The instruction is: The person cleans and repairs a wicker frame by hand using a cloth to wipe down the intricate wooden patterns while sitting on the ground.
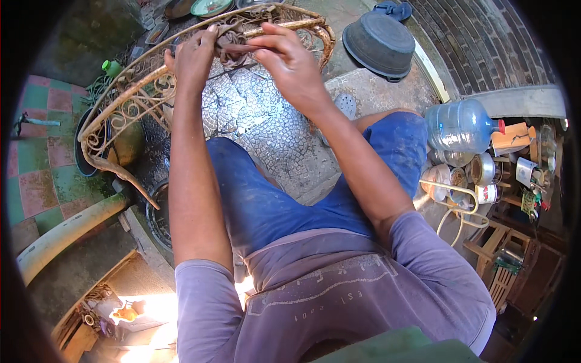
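A rusty cream metal frame with scrollwork (130,91) arches across the top of the head view, over wet mosaic paving. A brown crumpled cloth (233,54) is bunched at its upper rail. My left hand (193,63) is closed at the rail, its fingers at the left edge of the cloth. My right hand (284,66) pinches a twisted length of the cloth between thumb and fingers, just right of the bunched part.
An upturned dark tub (375,45) lies at upper right, above a clear water jug (454,124), pots (484,169) and wooden shelving. A pale pipe (72,236) runs at lower left. Dishes (206,7) and a green bottle (112,68) lie beyond the frame.
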Demonstrator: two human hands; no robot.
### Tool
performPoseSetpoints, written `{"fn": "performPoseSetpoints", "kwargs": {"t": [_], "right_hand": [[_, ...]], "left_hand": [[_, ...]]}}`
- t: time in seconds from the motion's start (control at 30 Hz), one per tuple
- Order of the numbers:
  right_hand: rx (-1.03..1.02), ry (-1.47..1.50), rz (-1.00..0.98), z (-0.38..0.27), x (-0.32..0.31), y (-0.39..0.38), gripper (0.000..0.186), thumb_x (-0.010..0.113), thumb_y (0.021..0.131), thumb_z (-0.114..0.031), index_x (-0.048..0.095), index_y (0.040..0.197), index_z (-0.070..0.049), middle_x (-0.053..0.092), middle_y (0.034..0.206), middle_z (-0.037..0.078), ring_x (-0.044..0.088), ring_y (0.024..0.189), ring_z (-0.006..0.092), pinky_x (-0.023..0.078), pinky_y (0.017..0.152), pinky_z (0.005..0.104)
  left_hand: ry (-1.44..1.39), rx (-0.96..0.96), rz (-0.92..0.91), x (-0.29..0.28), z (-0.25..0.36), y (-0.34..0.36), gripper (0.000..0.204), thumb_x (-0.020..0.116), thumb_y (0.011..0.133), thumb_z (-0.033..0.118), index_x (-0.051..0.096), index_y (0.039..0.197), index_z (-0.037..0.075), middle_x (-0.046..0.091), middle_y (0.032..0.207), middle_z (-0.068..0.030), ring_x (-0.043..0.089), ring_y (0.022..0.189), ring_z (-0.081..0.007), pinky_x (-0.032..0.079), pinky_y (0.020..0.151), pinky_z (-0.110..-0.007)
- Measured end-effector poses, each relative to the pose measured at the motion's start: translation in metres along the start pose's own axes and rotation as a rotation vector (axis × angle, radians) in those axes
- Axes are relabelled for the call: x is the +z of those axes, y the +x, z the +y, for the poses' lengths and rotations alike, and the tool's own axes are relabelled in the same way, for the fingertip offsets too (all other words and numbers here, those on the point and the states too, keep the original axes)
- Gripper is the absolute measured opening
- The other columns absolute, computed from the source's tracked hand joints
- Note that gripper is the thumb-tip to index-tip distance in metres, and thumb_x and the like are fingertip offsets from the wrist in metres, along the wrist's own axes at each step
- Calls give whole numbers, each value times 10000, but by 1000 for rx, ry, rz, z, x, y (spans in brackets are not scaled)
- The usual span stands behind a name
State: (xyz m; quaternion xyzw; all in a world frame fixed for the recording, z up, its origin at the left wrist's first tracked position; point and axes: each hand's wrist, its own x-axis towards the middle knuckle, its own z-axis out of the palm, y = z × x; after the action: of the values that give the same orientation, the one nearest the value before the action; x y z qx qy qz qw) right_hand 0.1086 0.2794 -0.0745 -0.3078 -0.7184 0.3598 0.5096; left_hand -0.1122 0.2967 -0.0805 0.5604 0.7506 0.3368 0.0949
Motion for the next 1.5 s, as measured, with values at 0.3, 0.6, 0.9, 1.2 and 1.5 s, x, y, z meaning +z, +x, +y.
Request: {"fn": "performPoseSetpoints", "kwargs": {"t": [0.3,0.6,0.9,1.2,1.5], "right_hand": [[-101,-221,-34,29,42,11,189,669,915,-136,728,1090,-95,612,1359,176,487,1348,373,355,1152,455],[-132,-219,122,33,55,26,143,665,883,-130,740,985,-66,685,1028,118,585,1077,336,430,1005,455],[-69,-139,172,27,64,35,197,745,827,-170,767,970,-37,713,1005,123,633,1012,319,477,959,427],[378,530,269,29,36,44,262,773,875,-117,737,1088,31,750,966,81,684,864,94,562,755,240],[-61,-341,221,32,-78,39,290,600,958,-61,663,1237,-17,724,1106,123,701,968,211,551,859,335]], "left_hand": [[-28,28,0,4,-10,-6,523,425,1010,519,755,1129,131,770,1029,-74,631,1167,-287,122,1142,-567],[-530,-89,-43,8,-14,-5,669,261,1047,575,734,1052,103,752,1056,-135,609,1173,-275,80,1149,-568],[274,164,74,3,-12,-11,377,396,1058,338,646,1317,226,756,1092,-36,659,1091,-279,243,1072,-599],[263,8,84,4,16,-17,461,315,1045,317,651,1321,164,763,1074,-110,693,1036,-303,327,1010,-540],[496,-367,-43,-4,50,6,722,232,993,465,737,1136,-32,693,1164,-287,632,1174,-440,460,1007,-502]]}}
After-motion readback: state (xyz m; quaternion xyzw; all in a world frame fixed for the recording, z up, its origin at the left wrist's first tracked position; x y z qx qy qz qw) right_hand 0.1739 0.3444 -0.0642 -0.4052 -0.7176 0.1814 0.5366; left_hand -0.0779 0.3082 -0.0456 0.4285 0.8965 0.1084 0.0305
